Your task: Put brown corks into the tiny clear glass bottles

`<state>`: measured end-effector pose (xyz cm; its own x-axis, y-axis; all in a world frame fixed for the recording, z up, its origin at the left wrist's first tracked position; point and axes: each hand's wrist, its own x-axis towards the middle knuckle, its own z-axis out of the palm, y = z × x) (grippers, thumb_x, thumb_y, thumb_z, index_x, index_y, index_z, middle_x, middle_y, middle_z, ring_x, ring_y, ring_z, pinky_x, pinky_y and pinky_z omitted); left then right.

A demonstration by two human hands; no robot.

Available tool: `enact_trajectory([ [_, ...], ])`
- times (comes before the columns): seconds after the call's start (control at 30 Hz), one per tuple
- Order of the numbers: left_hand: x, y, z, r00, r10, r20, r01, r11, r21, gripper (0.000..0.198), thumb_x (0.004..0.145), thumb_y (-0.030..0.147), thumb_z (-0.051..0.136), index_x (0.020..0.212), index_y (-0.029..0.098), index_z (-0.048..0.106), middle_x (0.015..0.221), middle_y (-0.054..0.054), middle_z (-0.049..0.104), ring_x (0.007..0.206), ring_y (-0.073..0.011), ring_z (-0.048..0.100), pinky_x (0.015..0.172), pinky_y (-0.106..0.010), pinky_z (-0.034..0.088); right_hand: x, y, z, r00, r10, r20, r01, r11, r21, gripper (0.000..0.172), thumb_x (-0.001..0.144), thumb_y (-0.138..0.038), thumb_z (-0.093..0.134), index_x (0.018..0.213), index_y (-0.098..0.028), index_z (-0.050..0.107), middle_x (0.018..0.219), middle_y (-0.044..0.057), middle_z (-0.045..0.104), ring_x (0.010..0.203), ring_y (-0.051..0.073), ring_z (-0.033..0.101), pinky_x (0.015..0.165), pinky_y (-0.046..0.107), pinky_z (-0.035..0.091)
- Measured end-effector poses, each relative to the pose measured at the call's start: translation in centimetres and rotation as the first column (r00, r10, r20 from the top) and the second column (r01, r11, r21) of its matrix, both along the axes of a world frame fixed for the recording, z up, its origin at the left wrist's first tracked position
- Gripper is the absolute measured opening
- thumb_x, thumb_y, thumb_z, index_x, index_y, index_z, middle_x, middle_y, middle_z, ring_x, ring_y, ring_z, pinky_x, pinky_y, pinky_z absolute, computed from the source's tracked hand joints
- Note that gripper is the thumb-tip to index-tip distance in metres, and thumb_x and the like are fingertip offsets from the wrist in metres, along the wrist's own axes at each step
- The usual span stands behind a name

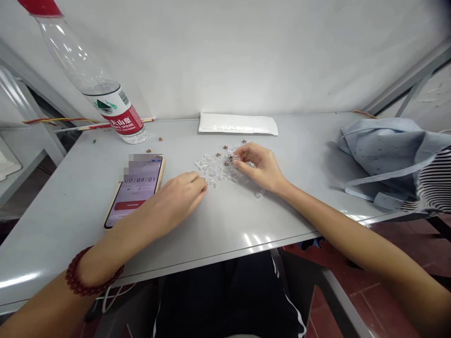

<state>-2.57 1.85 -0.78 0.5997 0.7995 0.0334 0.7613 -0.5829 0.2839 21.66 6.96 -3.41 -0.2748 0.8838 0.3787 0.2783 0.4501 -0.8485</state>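
A loose pile of small transparent plastic pieces lies on the grey table, with several small brown bits among and behind them. Over the pile's right side, my right hand has thumb and forefinger brought together on what looks like a small transparent piece. My left hand rests at the left edge of the pile, palm down with fingers curled in. Whatever its fingertips may hold is hidden. One transparent piece lies apart, just below my right hand.
A phone showing a timer lies by my left forearm. Behind it stands a plastic water bottle. A white flat packet lies against the wall. Blue cloth sits at the right end. Two brown crumbs lie near the bottle.
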Motion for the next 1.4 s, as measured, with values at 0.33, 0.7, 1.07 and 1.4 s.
enact_trajectory([
  [0.33, -0.4, 0.4, 1.1, 0.896, 0.415, -0.161, -0.407, 0.910, 0.078, 0.019, 0.090, 0.015, 0.040, 0.095, 0.017, 0.058, 0.092, -0.011, 0.070, 0.086, -0.0302, 0.066, 0.077, -0.045, 0.048, -0.4, -0.3, -0.5, 1.000, -0.009, 0.001, 0.009, 0.993, 0.120, 0.008, 0.084, -0.024, 0.066, 0.090, -0.020, 0.063, 0.089, 0.002, 0.062, 0.075, 0.014, 0.058, 0.070, 0.034, 0.052],
  [0.7, 1.5, -1.4, 2.2, 0.845, 0.269, 0.462, -0.250, 0.963, -0.103, 0.005, 0.089, 0.027, 0.053, 0.088, 0.022, 0.053, 0.087, -0.003, 0.071, 0.083, -0.0201, 0.070, 0.075, -0.032, 0.056, -0.9, -1.9, 0.9, 0.986, 0.099, 0.133, -0.118, 0.983, 0.142, 0.009, 0.090, -0.023, 0.061, 0.098, -0.020, 0.063, 0.098, 0.005, 0.066, 0.082, 0.015, 0.061, 0.073, 0.032, 0.055],
  [1.07, 2.1, -1.8, 1.9, 0.833, 0.162, 0.528, -0.190, 0.982, -0.001, 0.010, 0.088, 0.032, 0.062, 0.082, 0.024, 0.063, 0.086, 0.000, 0.073, 0.077, -0.0157, 0.067, 0.070, -0.028, 0.055, -1.7, -2.8, 0.7, 0.923, 0.255, 0.289, -0.355, 0.855, 0.379, 0.013, 0.099, -0.019, 0.054, 0.105, -0.017, 0.066, 0.097, 0.008, 0.069, 0.088, 0.016, 0.065, 0.074, 0.032, 0.055],
  [1.4, 2.1, -1.8, 2.1, 0.829, 0.150, 0.538, -0.159, 0.987, -0.030, 0.015, 0.086, 0.034, 0.066, 0.073, 0.027, 0.064, 0.078, 0.003, 0.073, 0.072, -0.0154, 0.065, 0.068, -0.028, 0.054, -1.7, -3.5, 0.9, 0.922, 0.305, 0.237, -0.378, 0.841, 0.387, 0.016, 0.098, -0.012, 0.052, 0.102, -0.016, 0.067, 0.095, 0.009, 0.071, 0.085, 0.015, 0.066, 0.074, 0.031, 0.057],
])
